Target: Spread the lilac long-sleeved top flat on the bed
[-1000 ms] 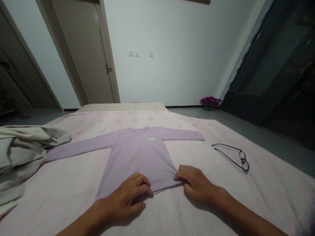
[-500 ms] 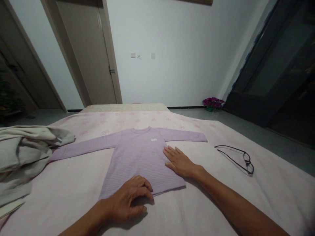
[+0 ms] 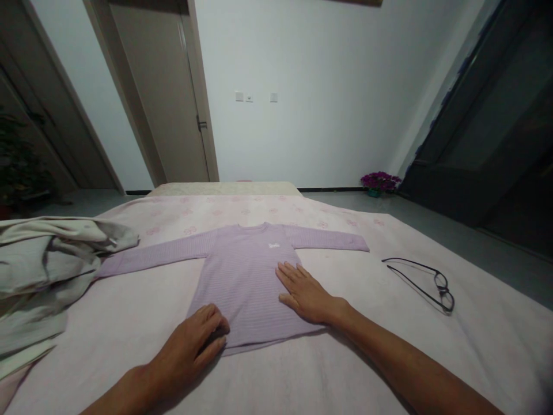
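A lilac long-sleeved shirt (image 3: 248, 288) with fine ribbing and a small white mark on the chest lies spread out, neck pointing away from me. My right hand (image 3: 305, 291) rests palm down on its right side, fingers extended and slightly spread. At the lower left corner of the hem is my left hand (image 3: 194, 343), its fingers loosely bent and a gap showing between thumb and index finger. It covers that corner, and no cloth is seen lifted in it. The end of the left sleeve reaches a heap of grey-white cloth (image 3: 47, 271).
A pale pink flowered sheet (image 3: 345, 369) covers the surface beneath. Black-framed glasses (image 3: 441, 289) lie to the right with temples unfolded. Beyond are a door (image 3: 159, 98), a white wall and purple flowers (image 3: 380, 182) on the floor.
My left hand has moved left along the hem to the shirt's lower left corner. My right hand has shifted slightly inward on the shirt, which still lies flat.
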`<state>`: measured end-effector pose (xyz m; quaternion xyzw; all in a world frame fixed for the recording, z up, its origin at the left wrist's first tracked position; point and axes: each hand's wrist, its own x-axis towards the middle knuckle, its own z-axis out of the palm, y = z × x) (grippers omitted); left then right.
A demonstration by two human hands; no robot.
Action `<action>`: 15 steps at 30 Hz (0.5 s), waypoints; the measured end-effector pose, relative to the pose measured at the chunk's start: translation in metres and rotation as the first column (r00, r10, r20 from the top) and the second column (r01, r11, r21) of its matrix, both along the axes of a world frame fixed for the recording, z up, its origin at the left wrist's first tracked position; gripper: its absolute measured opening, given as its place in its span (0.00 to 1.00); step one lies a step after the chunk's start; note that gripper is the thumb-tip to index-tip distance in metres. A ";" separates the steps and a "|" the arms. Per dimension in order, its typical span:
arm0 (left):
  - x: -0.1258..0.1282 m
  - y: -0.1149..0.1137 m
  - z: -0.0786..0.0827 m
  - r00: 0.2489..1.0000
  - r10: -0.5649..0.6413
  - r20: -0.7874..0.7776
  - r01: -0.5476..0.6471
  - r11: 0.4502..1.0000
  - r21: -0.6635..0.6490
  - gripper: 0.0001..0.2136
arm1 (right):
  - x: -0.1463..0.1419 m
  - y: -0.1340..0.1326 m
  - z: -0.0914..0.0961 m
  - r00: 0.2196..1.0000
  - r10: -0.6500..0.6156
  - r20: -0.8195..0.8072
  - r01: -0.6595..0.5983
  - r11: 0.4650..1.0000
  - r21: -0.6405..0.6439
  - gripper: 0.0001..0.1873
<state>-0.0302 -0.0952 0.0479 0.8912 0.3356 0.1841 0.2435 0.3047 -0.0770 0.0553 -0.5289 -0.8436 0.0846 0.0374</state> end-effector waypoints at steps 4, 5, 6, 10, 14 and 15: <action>-0.024 -0.005 0.008 0.992 -0.079 -0.102 0.075 0.996 -0.044 0.09 | 0.016 -0.005 0.001 0.999 -0.032 -0.036 0.034 0.998 0.047 0.32; -0.027 -0.004 0.009 0.989 -0.095 -0.114 0.090 0.994 -0.056 0.11 | 0.019 -0.004 0.004 0.997 -0.060 -0.053 0.064 0.995 0.074 0.28; -0.028 -0.002 0.011 0.987 -0.103 -0.121 0.097 0.994 -0.056 0.13 | 0.020 -0.002 0.008 0.993 -0.093 -0.072 0.100 0.990 0.104 0.25; -0.009 0.015 0.015 0.997 -0.048 -0.068 0.052 0.997 0.061 0.16 | 0.001 0.013 0.017 0.985 -0.140 -0.098 0.158 0.966 0.206 0.25; 0.020 0.034 0.004 0.999 0.043 0.001 -0.042 0.978 0.206 0.16 | -0.033 0.018 0.011 0.998 0.002 -0.063 0.006 0.991 0.130 0.33; 0.025 0.038 -0.001 0.997 0.069 -0.022 -0.062 0.971 0.230 0.18 | -0.039 0.016 0.009 0.995 0.073 -0.065 -0.067 0.994 0.085 0.34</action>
